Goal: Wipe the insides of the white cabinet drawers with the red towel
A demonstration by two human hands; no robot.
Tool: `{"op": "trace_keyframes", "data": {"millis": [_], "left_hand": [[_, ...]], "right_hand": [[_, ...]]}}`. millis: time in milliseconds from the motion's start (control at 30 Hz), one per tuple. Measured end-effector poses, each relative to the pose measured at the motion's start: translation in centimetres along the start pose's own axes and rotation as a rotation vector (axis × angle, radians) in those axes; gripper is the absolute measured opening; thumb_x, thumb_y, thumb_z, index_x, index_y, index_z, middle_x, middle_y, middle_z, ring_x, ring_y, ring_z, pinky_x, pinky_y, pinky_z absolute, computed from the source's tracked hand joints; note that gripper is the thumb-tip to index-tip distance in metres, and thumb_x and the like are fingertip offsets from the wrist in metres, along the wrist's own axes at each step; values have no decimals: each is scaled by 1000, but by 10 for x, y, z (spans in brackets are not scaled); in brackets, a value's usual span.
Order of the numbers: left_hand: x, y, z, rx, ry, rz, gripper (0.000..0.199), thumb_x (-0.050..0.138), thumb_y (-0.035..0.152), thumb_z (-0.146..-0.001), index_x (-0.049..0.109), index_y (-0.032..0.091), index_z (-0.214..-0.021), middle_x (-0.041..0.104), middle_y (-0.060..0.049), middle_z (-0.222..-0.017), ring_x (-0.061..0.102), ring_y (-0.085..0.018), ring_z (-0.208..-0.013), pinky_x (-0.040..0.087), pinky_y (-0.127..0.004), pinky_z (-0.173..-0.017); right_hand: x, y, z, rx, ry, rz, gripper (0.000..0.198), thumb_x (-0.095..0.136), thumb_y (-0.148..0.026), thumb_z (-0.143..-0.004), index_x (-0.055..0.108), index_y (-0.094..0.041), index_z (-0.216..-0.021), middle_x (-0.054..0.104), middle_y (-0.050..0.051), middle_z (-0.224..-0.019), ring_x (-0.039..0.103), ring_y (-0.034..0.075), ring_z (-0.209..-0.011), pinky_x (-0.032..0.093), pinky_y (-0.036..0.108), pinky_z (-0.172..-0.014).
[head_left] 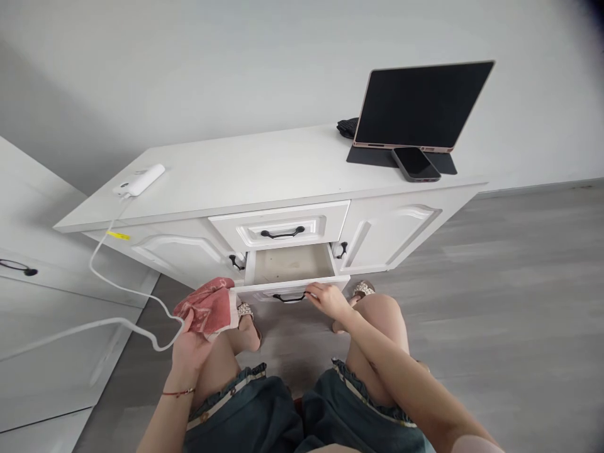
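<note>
At six o'clock, just below centre, a pulled-out lower drawer (pixel 297 261) shows small dark specks (pixel 277 277) inside. The right hand (pixel 330 301) curls by its handle's (pixel 289 300) three-o'clock end, whether pinching I cannot tell; toward eight o'clock, the left hand's (pixel 191 347) grip pinches a red cloth (pixel 210 308).

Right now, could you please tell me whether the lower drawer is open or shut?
Open: the lower drawer juts out and its inside shows, with the right hand at its handle.
</note>
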State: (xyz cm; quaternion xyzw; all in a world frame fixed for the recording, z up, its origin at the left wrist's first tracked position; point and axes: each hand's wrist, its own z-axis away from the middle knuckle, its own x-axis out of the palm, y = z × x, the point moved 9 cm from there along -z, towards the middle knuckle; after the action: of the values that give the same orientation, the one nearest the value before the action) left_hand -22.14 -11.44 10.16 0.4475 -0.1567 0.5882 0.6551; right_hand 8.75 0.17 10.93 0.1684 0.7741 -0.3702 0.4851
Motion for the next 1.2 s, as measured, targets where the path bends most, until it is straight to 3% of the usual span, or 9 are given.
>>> {"op": "trace_keyframes", "data": {"millis": [133, 300, 467, 633, 867, 967, 1100, 1200], "left_hand": [[-7, 11, 6, 142, 106, -179, 37, 43, 16, -90, 60, 20, -122, 76, -5, -92, 72, -18, -79, 58, -32, -79], [-16, 12, 9, 107, 171, -278, 24, 55, 7, -73, 69, 16, -90, 75, -3, -73, 71, -20, -68, 57, -33, -79], [-20, 8, 3, 69, 98, -354, 17, 68, 13, -62, 70, 14, -79, 74, -4, -70, 70, -21, -63, 57, -33, -69], [1, 3, 1, 160, -32, -450, 26, 78, 11, -53, 70, 13, -78, 73, -4, -76, 68, -18, -64, 56, -30, -65], [23, -11, 5, 108, -102, -496, 32, 78, 5, -47, 73, 17, -76, 72, -3, -73, 68, -20, -67, 54, -28, -64], [22, -21, 7, 36, -147, -548, 29, 78, 8, -47, 73, 18, -74, 71, -2, -68, 66, -20, -60, 52, -28, -58], [4, -41, 8, -149, -166, -547, 27, 81, 16, -48, 72, 20, -73, 70, -1, -66, 66, -21, -61, 50, -29, -58], [-8, -54, 8, -257, -180, -568, 29, 83, 19, -48, 72, 20, -75, 70, -1, -65, 66, -20, -64, 49, -28, -61]], "right_hand": [[50, -8, -2, -23, -246, 69, 24, 52, -32, -91, 63, -21, -109, 67, 8, -109, 67, 20, -86, 50, 26, -71], [80, -5, -9, 33, -402, 51, 25, 49, -30, -92, 65, -18, -108, 68, 10, -105, 65, 24, -93, 49, 31, -78], [85, 1, -23, 64, -430, 20, 26, 45, -24, -93, 71, -21, -98, 70, 8, -98, 64, 22, -93, 46, 29, -83], [85, 19, -40, 168, -399, 24, 24, 48, -26, -92, 71, -23, -99, 70, 8, -100, 64, 23, -94, 47, 29, -81], [87, 59, -76, 372, -356, 2, 21, 56, -30, -88, 73, -24, -99, 70, 10, -105, 65, 26, -96, 47, 31, -77], [89, 75, -91, 452, -345, -29, 23, 57, -30, -87, 73, -22, -102, 72, 12, -97, 65, 26, -91, 47, 32, -77], [90, 92, -108, 519, -347, -89, 24, 56, -29, -87, 73, -21, -103, 72, 9, -73, 67, 24, -81, 47, 30, -73], [86, 99, -118, 552, -324, -108, 25, 56, -28, -86, 72, -20, -104, 72, 9, -72, 67, 24, -80, 47, 31, -73]]}}
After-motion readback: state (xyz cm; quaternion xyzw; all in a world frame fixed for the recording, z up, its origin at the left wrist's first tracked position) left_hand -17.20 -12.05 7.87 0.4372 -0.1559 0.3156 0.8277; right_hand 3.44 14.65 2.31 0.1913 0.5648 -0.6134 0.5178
